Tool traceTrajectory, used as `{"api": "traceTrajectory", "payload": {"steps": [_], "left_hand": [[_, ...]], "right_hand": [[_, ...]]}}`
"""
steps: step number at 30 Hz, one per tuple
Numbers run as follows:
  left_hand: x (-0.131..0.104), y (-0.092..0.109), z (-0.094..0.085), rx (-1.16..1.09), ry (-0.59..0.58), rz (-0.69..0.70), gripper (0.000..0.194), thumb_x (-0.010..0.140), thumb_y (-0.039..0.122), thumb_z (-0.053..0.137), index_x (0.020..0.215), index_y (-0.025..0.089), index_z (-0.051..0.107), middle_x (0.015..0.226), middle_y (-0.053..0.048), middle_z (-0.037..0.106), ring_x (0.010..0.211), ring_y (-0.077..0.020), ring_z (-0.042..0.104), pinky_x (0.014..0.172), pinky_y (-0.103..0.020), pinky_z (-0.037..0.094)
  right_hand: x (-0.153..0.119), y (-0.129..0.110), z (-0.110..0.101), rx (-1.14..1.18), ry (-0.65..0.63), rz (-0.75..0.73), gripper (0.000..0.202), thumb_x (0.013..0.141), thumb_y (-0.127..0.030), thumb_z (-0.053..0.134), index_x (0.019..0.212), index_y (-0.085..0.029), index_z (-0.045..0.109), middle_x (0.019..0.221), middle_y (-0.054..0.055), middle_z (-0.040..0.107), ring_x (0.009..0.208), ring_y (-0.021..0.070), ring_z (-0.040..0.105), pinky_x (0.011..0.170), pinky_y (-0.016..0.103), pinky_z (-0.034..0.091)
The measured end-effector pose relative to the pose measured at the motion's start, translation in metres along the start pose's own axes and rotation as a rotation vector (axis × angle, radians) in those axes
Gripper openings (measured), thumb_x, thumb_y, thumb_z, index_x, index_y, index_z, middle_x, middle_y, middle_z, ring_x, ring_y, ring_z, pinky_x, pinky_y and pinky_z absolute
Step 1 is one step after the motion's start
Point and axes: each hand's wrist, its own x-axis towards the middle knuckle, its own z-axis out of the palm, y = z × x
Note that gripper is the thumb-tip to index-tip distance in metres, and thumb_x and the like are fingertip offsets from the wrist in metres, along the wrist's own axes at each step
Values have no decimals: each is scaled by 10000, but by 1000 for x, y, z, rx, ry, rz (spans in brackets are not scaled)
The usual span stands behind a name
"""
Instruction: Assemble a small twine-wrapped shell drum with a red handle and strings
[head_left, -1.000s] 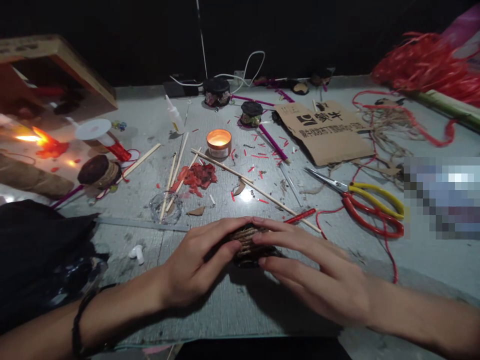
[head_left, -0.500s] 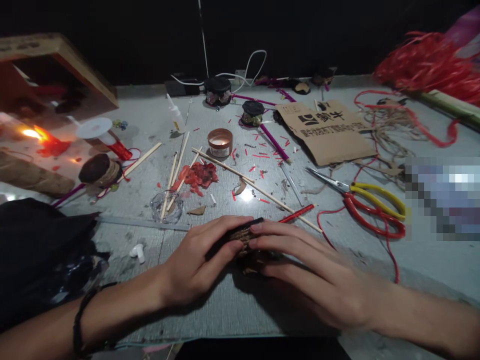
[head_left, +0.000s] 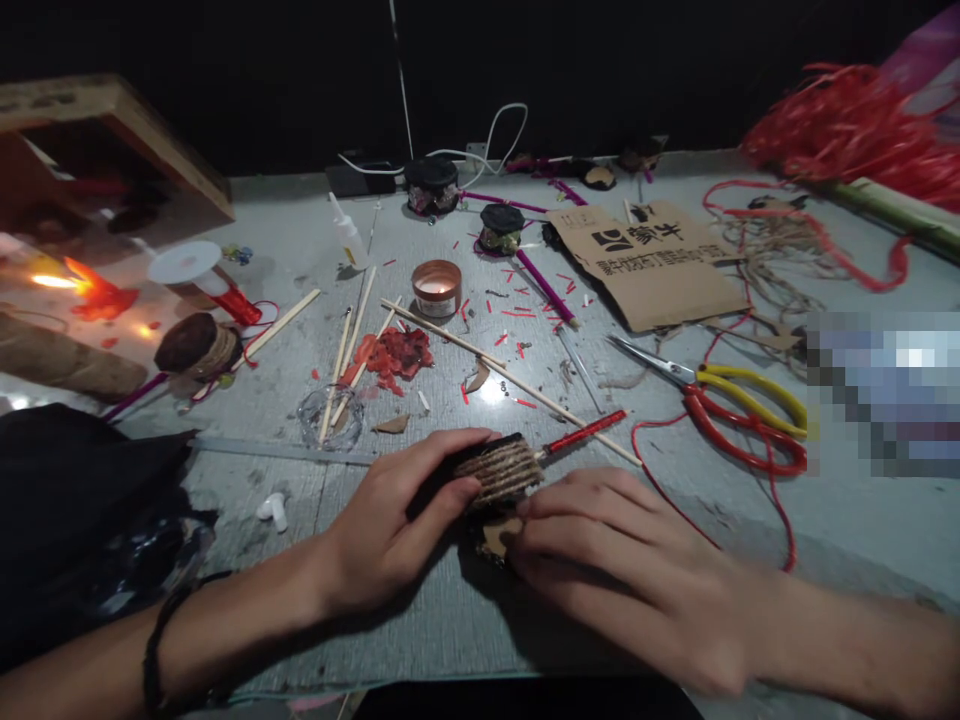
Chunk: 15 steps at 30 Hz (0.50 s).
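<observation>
My left hand [head_left: 394, 520] grips a small drum-like roll [head_left: 504, 475] wound with coarse brown twine, thumb on the twine and fingers behind it. The roll lies tilted, its dark top edge away from me. A red-wrapped stick [head_left: 589, 432] runs from its right side to the upper right. Just below the roll is a cardboard piece [head_left: 500, 536] with ragged black edges. My right hand [head_left: 630, 555] has its fingers curled together at the right of this piece; the fingertips are partly hidden, so I cannot tell what they pinch.
Yellow-and-red handled scissors [head_left: 720, 405] lie at right beside a cardboard sheet [head_left: 649, 265]. A lit candle tin [head_left: 437, 288], wooden sticks [head_left: 360, 330] and melted red wax [head_left: 394, 355] are ahead. At left, a flame [head_left: 60, 282] burns near a thread spool [head_left: 187, 265].
My right hand has come off the twine and moved down and right, its fingers now curled. More of the twine-wound roll, stick and cardboard piece shows. My left hand keeps its grip.
</observation>
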Motion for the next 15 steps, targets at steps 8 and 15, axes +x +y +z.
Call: {"api": "traceTrajectory", "payload": {"steps": [8,15], "left_hand": [[1,-4,0,7,69,17,398,1132,214,506,1520,268,575,1419,-57,762,1258,-199,754,1066,-289,598],[1,-5,-1,-11,77,40,392,1139,207,488,1492,289,636,1417,-41,766,1283,-195,736,1109,-321,588]], "right_hand": [[-5,3,16,5,-123,-66,420,1164,-150,369,1037,-103,766,1088,89,791,920,211,647,790,363,527],[-3,5,12,-22,-220,-41,458,1157,-148,366,921,-137,758,913,60,732,771,201,571,708,358,477]]}}
